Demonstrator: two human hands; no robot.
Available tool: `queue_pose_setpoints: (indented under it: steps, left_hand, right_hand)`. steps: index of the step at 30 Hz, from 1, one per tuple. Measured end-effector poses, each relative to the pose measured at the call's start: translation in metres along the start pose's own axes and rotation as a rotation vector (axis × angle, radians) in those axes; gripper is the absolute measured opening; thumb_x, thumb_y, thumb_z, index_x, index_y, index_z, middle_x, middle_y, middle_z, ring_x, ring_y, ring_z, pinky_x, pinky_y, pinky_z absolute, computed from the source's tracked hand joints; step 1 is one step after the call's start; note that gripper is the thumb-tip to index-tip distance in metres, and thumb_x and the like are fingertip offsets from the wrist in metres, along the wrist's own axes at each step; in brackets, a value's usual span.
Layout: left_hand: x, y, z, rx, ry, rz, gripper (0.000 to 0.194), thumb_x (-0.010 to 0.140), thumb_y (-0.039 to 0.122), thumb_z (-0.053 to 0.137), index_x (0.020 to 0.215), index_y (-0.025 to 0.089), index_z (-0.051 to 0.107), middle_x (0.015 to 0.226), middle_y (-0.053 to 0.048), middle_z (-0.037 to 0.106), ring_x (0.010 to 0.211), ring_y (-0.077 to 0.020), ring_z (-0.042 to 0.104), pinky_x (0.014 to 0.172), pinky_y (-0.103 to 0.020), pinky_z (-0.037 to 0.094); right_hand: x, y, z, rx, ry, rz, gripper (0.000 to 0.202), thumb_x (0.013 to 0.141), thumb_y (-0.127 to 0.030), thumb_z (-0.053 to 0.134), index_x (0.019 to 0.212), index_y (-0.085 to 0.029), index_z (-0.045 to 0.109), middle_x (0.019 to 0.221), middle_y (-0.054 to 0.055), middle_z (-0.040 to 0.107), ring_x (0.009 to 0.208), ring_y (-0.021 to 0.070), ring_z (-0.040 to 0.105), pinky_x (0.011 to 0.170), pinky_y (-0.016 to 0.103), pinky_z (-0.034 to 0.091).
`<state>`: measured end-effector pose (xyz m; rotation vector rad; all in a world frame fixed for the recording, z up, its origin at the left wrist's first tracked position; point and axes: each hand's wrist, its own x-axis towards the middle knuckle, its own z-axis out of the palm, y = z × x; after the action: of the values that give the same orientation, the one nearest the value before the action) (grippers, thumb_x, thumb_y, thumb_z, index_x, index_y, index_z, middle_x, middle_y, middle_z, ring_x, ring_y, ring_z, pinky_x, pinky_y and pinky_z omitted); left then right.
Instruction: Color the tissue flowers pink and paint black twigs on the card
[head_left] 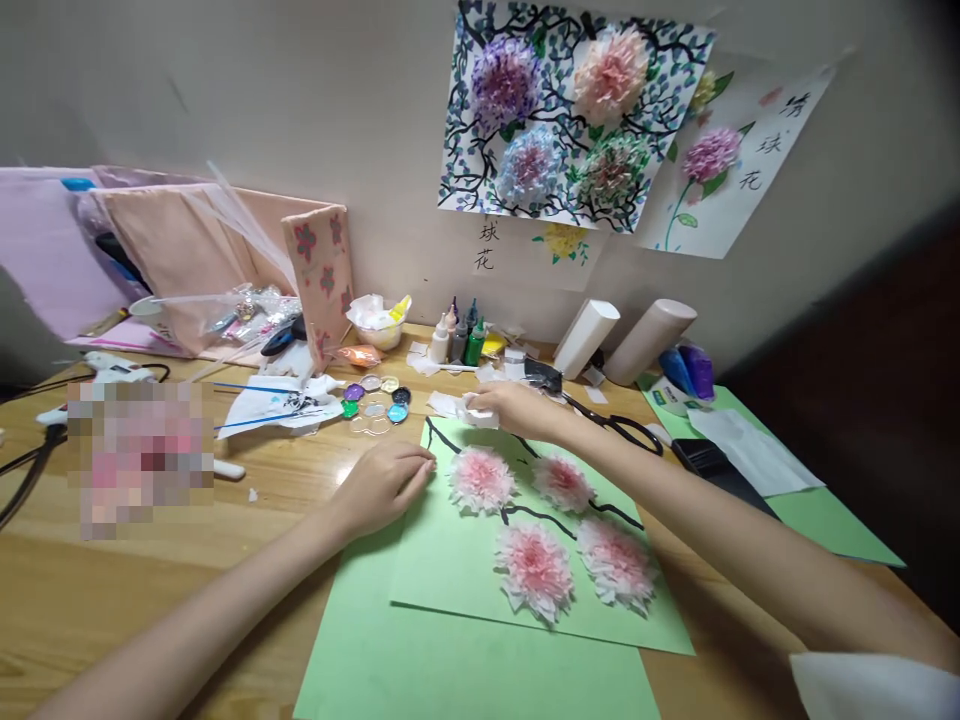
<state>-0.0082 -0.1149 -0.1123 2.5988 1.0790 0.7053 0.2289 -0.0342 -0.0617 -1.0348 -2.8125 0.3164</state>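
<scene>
A light green paper sheet (450,570) with black painted branches lies on a second green sheet (420,660). Pink-and-white tissue flowers sit on the upper sheet, among them a lower-left flower (534,568) and an upper-left one (481,480). My left hand (386,485) is at the sheet's upper left edge, its fingers bent together against the paper. Beyond the sheet's top edge, my right hand (517,408) is closed around a crumpled white tissue (481,412). The right forearm crosses over the sheet's right side.
A paint palette (375,400), a brush-laden tissue (277,405) and paint bottles (457,340) stand behind. Black scissors (626,430) and a dark tray (720,480) lie at right. A glue gun (112,370) and a blurred patch are at left. Flower pictures (577,115) hang on the wall.
</scene>
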Motion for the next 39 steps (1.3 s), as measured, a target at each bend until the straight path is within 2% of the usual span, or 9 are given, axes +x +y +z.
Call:
queue_pose_setpoints:
  steps: [3,6,11,15,22,27,33,35,39]
  left_hand:
    - [-0.001,0.000,0.003,0.028,-0.024,0.057,0.032,0.092,0.023,0.036,0.087,0.017,0.067,0.091,-0.005,0.069,0.083,-0.0173,0.062,0.076,-0.029,0.045]
    - [-0.001,0.001,0.004,0.055,-0.038,0.095,0.033,0.092,0.023,0.036,0.084,0.017,0.068,0.084,-0.006,0.070,0.078,-0.0173,0.063,0.072,-0.028,0.045]
    - [-0.003,0.006,0.005,0.062,-0.082,0.056,0.038,0.093,0.025,0.033,0.075,0.016,0.065,0.076,-0.006,0.067,0.070,-0.0147,0.063,0.067,-0.025,0.045]
    - [-0.002,0.008,0.004,0.059,-0.099,0.033,0.038,0.094,0.026,0.032,0.075,0.016,0.064,0.076,-0.005,0.067,0.071,-0.0146,0.064,0.068,-0.024,0.046]
    - [0.000,0.009,0.004,0.110,-0.127,0.040,0.037,0.093,0.025,0.033,0.081,0.016,0.068,0.090,-0.007,0.070,0.081,-0.0198,0.067,0.071,-0.029,0.049]
    - [0.000,0.010,0.004,0.121,-0.134,0.045,0.038,0.092,0.025,0.033,0.085,0.017,0.070,0.097,-0.007,0.070,0.083,-0.0213,0.067,0.073,-0.032,0.052]
    - [-0.001,0.011,0.005,0.166,-0.159,0.048,0.038,0.092,0.027,0.033,0.092,0.018,0.070,0.103,-0.006,0.069,0.088,-0.0229,0.066,0.075,-0.035,0.053]
    - [-0.001,0.011,0.005,0.167,-0.162,0.036,0.038,0.093,0.028,0.033,0.092,0.018,0.070,0.104,-0.006,0.069,0.088,-0.0223,0.066,0.075,-0.034,0.053]
    - [0.000,0.011,0.005,0.156,-0.157,0.043,0.039,0.093,0.028,0.032,0.093,0.018,0.070,0.105,-0.006,0.068,0.091,-0.0227,0.066,0.078,-0.034,0.052]
  right_hand:
    - [0.024,0.005,0.010,0.007,-0.085,-0.092,0.035,0.066,0.007,0.042,0.080,-0.015,0.066,0.080,0.005,0.056,0.068,0.0128,0.049,0.060,0.021,0.031]
    - [0.033,0.004,0.016,0.010,-0.119,-0.140,0.036,0.069,0.005,0.040,0.081,-0.016,0.066,0.081,0.004,0.052,0.065,0.0120,0.045,0.058,0.022,0.029]
    - [0.026,0.003,0.019,0.040,-0.160,-0.177,0.040,0.066,0.006,0.037,0.082,-0.016,0.067,0.081,0.005,0.048,0.067,0.0121,0.043,0.058,0.021,0.028]
    - [0.009,0.014,0.018,0.090,-0.187,-0.177,0.040,0.062,0.007,0.038,0.078,-0.015,0.067,0.079,0.004,0.047,0.068,0.0118,0.044,0.060,0.021,0.031]
    - [-0.029,0.040,0.019,0.204,-0.174,-0.093,0.039,0.063,0.006,0.039,0.079,-0.015,0.068,0.080,0.004,0.053,0.073,0.0127,0.050,0.066,0.022,0.037]
    - [-0.049,0.038,0.016,0.262,-0.165,-0.039,0.036,0.066,0.004,0.042,0.080,-0.015,0.069,0.086,0.005,0.058,0.078,0.0132,0.054,0.071,0.023,0.039]
    - [-0.054,0.037,0.011,0.272,-0.163,0.025,0.035,0.063,0.006,0.044,0.074,-0.015,0.070,0.083,0.004,0.059,0.075,0.0124,0.054,0.068,0.022,0.039]
    - [-0.054,0.036,0.008,0.254,-0.121,0.076,0.034,0.064,0.005,0.045,0.075,-0.014,0.071,0.081,0.004,0.058,0.074,0.0128,0.053,0.068,0.022,0.038]
    - [-0.059,0.022,0.000,0.233,0.025,0.203,0.026,0.074,-0.005,0.047,0.082,-0.014,0.070,0.084,0.006,0.057,0.076,0.0142,0.053,0.069,0.024,0.038]
